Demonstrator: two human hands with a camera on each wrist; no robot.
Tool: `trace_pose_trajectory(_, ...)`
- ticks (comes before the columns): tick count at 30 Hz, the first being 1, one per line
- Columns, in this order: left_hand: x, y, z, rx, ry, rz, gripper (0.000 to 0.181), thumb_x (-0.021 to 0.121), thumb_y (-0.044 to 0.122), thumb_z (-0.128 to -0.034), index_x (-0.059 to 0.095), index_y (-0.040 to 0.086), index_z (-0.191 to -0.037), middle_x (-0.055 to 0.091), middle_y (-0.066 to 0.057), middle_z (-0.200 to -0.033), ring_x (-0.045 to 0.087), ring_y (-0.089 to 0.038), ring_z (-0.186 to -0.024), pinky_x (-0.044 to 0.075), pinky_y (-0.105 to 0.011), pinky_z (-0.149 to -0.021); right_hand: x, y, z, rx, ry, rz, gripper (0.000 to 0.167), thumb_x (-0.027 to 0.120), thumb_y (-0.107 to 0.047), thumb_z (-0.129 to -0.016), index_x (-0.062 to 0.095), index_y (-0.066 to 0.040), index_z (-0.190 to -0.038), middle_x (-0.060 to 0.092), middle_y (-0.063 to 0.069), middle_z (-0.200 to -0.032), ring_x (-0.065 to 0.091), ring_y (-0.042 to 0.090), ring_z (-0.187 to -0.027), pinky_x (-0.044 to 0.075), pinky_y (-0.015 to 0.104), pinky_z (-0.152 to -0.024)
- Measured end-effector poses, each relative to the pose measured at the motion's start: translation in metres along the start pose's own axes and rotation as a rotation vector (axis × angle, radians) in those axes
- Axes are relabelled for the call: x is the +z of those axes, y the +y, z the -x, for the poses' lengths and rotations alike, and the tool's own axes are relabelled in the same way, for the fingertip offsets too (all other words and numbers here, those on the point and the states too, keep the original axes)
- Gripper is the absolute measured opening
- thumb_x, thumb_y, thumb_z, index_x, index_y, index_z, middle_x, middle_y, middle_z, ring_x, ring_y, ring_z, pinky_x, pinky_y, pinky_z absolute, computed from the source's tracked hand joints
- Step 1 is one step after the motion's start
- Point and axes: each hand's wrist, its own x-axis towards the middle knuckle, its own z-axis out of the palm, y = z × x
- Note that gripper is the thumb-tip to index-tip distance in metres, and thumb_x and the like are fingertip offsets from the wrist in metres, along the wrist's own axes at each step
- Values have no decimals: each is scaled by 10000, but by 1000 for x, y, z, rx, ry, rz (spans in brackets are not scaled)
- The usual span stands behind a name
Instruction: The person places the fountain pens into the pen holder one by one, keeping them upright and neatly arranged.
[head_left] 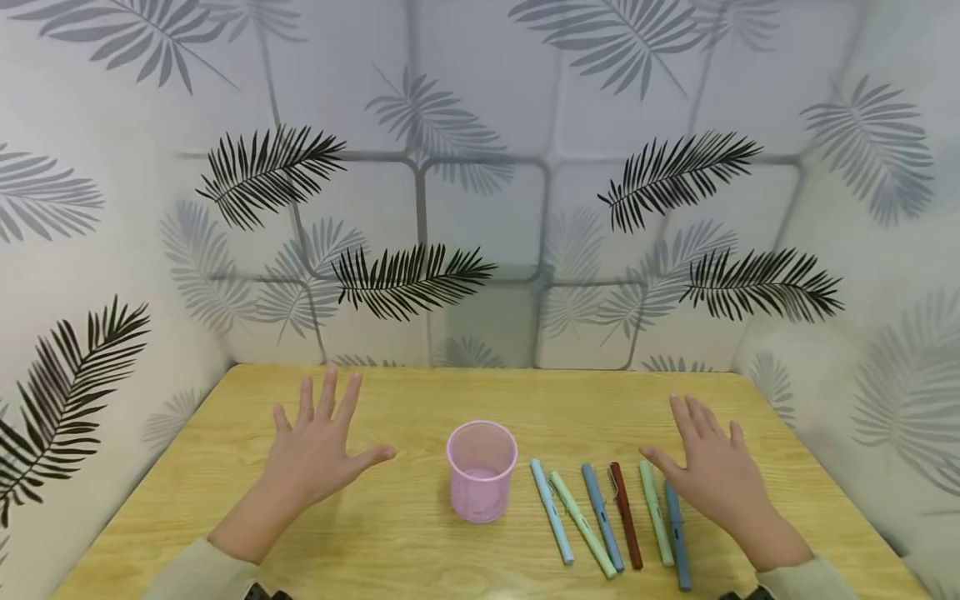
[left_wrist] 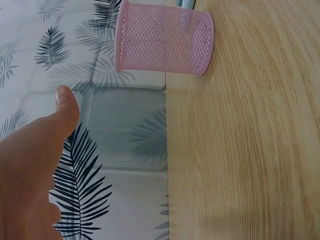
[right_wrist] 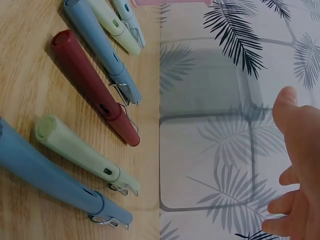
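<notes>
A pink mesh pen holder [head_left: 482, 500] stands upright on the table, and nothing shows inside it. To its right several capped pens lie side by side: a light blue pen [head_left: 552, 512], a green pen [head_left: 583, 525], a blue pen [head_left: 603, 518], a dark red pen [head_left: 626, 517], another green pen [head_left: 656, 513] and another blue pen [head_left: 677, 537]. My left hand [head_left: 311, 454] is spread in the air left of the pen holder, holding nothing. Over the right end of the pen row hovers my right hand [head_left: 716, 467], its fingers extended and nothing held. Metal clips show on the pens in the right wrist view.
The wooden table [head_left: 405, 550] carries the pen holder and pens. Behind it hangs a pale curtain [head_left: 480, 217] with a leaf print, and similar leaf-printed cloth stands on both sides.
</notes>
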Motion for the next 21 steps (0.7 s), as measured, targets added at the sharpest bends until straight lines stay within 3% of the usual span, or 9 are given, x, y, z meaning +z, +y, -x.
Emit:
trace_pose_trajectory(6,2,2,0,1,4,-8,1065,383,824,-737,21,182,-1506,55,-208,-1521,32,-461,-1355,76,-742,-941,3,1,2,-2,85,-13,799,454,-530,-929,234,48,-1435,309,316,-1396,297,467,-1261,149,661,-991)
trace_pose_trajectory(10,2,7,-1,13,11,12,1064,396,812,-744,57,151,-1506,82,-222,-1515,65,-453,-1356,130,-722,-955,4,1,4,30,96,-48,759,433,-512,-945,268,56,-1421,345,308,-1379,334,476,-1232,177,637,-999)
trace_pose_trajectory(12,0,10,-1,29,16,33,1054,421,791,-756,99,118,-1501,105,-232,-1510,100,-455,-1352,189,-705,-953,4,0,5,70,86,-67,746,411,-522,-949,291,51,-1412,401,311,-1339,408,493,-1161,314,609,-935)
trace_pose_trajectory(14,0,13,-2,47,26,56,1041,447,768,-765,141,89,-1492,132,-237,-1504,132,-450,-1348,252,-686,-939,4,0,6,112,63,-90,749,387,-541,-949,310,52,-1400,458,304,-1293,499,484,-1056,450,540,-782)
trace_pose_trajectory(17,1,17,-2,75,49,85,1018,483,739,-775,189,64,-1478,176,-242,-1492,186,-448,-1336,322,-664,-906,4,2,7,174,10,-119,778,350,-585,-938,337,57,-1378,530,302,-1207,577,452,-915,478,454,-549)
trace_pose_trajectory(21,7,22,-2,115,69,128,997,506,720,-777,236,46,-1462,249,-247,-1466,264,-435,-1312,396,-626,-860,5,5,9,206,-50,-153,797,318,-606,-933,372,76,-1343,565,284,-1153,594,401,-927,489,469,-585)
